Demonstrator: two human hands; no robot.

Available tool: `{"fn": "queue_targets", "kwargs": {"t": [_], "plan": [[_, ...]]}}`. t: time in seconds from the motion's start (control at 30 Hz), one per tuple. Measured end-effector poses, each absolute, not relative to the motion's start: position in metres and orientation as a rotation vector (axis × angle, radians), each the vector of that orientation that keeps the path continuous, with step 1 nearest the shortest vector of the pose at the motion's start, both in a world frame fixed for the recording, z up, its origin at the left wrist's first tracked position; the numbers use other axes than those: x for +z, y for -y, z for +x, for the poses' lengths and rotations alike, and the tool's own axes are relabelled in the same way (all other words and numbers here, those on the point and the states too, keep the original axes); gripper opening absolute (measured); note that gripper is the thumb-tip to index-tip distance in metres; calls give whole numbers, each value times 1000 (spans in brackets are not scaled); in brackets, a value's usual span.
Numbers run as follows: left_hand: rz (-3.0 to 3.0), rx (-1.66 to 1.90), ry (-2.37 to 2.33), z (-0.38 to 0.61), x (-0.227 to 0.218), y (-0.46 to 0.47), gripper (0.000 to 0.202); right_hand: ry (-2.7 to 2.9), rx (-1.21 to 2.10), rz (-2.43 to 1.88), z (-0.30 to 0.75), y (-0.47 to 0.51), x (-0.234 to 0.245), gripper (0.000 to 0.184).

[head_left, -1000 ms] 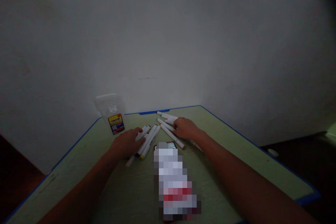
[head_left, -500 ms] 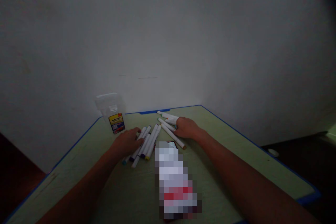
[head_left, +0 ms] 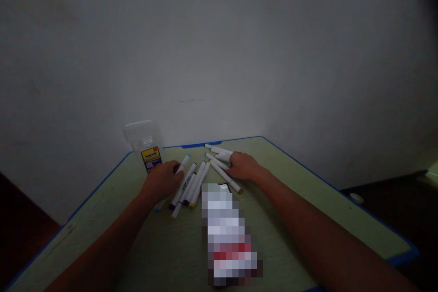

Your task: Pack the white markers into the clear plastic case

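Observation:
Several white markers point(head_left: 191, 185) with coloured end caps lie loose on a pale green table point(head_left: 290, 196). My left hand point(head_left: 163, 181) rests palm down on the left end of the left bunch, fingers curled over one marker whose cap sticks out past the fingertips. My right hand point(head_left: 242, 166) lies over a second bunch of markers point(head_left: 219, 157) further back, fingers bent onto them. One long marker point(head_left: 226, 178) with a brown tip lies just left of my right hand. A clear plastic marker box point(head_left: 145, 146) with a yellow label stands upright behind my left hand.
The table has a blue edge point(head_left: 301, 166) and sits in a corner against a grey wall. A blurred-out flat object point(head_left: 227, 232) lies on the table between my forearms. Dark floor shows at both sides.
My left hand has slid up and left along its bunch, and those markers have fanned out and shifted with it. My right hand has barely moved.

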State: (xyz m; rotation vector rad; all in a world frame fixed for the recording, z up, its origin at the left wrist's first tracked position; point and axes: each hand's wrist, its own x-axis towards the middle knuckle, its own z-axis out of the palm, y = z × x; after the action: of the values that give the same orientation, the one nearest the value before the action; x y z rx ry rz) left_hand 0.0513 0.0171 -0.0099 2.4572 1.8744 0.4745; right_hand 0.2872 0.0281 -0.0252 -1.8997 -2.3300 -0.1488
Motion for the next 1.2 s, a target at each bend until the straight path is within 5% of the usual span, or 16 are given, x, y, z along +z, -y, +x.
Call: {"fn": "queue_targets", "kwargs": {"t": [0.4,1.2], "plan": [[2252,1364,-1732,52,-2,-14,25,2334,-127,-1911,287,-27,-25,25],[2170,1524,-1546,48,-7,-19,20,2324,-112,-1884,287,-29,-27,20]]}}
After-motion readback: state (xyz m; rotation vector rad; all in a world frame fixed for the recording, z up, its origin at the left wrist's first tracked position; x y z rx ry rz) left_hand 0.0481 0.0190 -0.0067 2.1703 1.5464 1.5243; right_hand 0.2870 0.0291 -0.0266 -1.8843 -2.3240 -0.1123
